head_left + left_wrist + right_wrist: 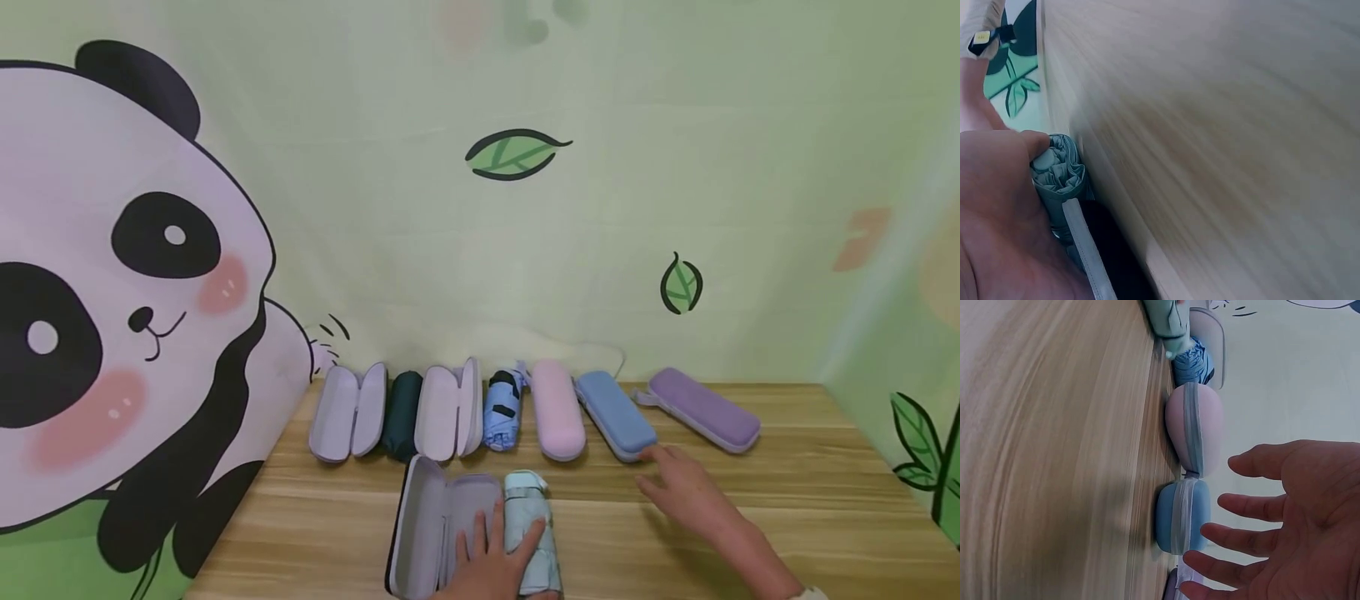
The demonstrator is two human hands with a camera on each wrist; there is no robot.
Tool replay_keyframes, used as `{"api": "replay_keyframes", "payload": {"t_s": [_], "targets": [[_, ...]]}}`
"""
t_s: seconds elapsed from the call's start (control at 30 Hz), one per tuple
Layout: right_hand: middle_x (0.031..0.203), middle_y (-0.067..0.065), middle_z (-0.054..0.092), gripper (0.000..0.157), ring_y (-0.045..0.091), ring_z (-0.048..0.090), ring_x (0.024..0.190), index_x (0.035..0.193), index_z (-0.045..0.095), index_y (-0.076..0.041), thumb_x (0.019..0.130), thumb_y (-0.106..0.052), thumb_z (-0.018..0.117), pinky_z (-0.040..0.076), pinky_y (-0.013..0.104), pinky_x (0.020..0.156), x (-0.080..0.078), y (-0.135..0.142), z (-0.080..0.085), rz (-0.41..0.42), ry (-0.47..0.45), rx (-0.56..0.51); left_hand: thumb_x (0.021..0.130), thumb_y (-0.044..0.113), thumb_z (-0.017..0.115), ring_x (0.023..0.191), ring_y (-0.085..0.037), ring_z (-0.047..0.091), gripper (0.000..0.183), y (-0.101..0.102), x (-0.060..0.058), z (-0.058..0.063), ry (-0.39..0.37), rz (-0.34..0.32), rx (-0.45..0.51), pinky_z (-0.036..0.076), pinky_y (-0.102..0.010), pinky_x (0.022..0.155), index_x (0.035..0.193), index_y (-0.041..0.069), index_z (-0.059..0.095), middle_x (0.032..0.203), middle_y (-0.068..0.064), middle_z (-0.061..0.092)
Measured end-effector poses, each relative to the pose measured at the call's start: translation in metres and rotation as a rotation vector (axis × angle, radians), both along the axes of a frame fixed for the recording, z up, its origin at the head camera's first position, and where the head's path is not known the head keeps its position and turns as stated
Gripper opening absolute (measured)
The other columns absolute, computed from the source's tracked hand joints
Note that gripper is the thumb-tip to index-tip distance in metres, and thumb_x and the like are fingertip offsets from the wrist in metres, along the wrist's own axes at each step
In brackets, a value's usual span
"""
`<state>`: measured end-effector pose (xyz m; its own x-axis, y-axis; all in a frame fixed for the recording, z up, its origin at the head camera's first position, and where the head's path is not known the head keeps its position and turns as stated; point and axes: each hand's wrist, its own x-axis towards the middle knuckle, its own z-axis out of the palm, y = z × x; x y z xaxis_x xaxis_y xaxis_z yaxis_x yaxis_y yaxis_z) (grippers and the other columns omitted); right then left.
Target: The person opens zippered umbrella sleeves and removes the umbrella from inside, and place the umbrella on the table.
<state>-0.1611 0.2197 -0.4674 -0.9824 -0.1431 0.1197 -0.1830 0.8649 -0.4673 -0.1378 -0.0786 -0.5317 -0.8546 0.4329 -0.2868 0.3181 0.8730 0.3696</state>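
Touching mint umbrella [524, 514]: L hand [491, 564] is resting, fingers spread, no grip.
Blue case [617, 414]: R hand [684, 489] is hovering nr, splayed, empty.

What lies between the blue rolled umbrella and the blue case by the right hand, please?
The pink case lies between the blue umbrella and the blue case, as the head and right wrist views both show.

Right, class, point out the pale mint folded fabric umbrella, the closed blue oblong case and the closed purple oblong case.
Pale mint folded fabric umbrella [526, 510]: head view, its upper fabric.
Closed blue oblong case [617, 414]: head view, middle of its top.
Closed purple oblong case [703, 408]: head view, middle of its top.
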Motion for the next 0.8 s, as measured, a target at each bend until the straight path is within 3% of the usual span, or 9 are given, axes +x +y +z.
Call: {"api": "replay_keyframes", "payload": {"t_s": [0.27,0.4,0.5,0.67,0.8], "targets": [[0.122,0.030,0.062,0.035,0.049,0.060,0.113,0.120,0.063,0.006,0.094,-0.016,0.070,0.047,0.061,0.096,0.000,0.002,-0.001,-0.006,-0.008,-0.013,0.083,0.079,0.059,0.144,-0.059,0.022,0.088,-0.057,-0.006,0.003,-0.038,0.050,-0.013,0.022,-0.080,0.104,0.158,0.039,0.033,0.164,-0.027,0.015],[0.122,0.031,0.062,0.035,0.050,0.060,0.113,0.121,0.063,0.007,0.093,-0.015,0.070,0.047,0.061,0.096,-0.001,0.003,-0.004,-0.001,-0.011,-0.010,0.074,0.079,0.069,0.144,-0.060,0.022,0.100,-0.094,-0.011,0.000,-0.091,0.075,0.002,0.022,-0.080,0.104,0.158,0.040,0.029,0.164,-0.028,0.015],[0.120,0.031,0.063,0.035,0.050,0.061,0.111,0.120,0.064,0.006,0.093,-0.015,0.071,0.048,0.061,0.095,-0.002,0.003,-0.006,0.001,-0.001,0.000,0.068,0.080,0.073,0.143,-0.061,0.022,0.107,-0.123,-0.019,-0.007,-0.117,0.074,0.033,0.023,-0.082,0.101,0.158,0.044,0.026,0.164,-0.029,0.013],[0.119,0.030,0.063,0.034,0.048,0.062,0.110,0.120,0.064,0.004,0.093,-0.015,0.071,0.050,0.060,0.093,-0.002,0.000,-0.008,-0.005,-0.016,-0.010,0.072,0.077,0.073,0.141,-0.064,0.021,0.100,-0.168,-0.036,-0.027,-0.110,0.097,0.111,0.017,-0.089,0.094,0.156,0.044,0.029,0.164,-0.030,0.011],[0.122,0.031,0.062,0.034,0.049,0.061,0.112,0.121,0.064,0.003,0.093,-0.015,0.071,0.049,0.060,0.094,-0.002,0.000,-0.008,-0.006,-0.037,-0.018,0.073,0.069,0.078,0.143,-0.065,0.014,0.099,-0.194,-0.043,-0.028,-0.089,0.151,0.152,0.006,-0.091,0.093,0.155,0.040,0.031,0.164,-0.030,0.007]]}}
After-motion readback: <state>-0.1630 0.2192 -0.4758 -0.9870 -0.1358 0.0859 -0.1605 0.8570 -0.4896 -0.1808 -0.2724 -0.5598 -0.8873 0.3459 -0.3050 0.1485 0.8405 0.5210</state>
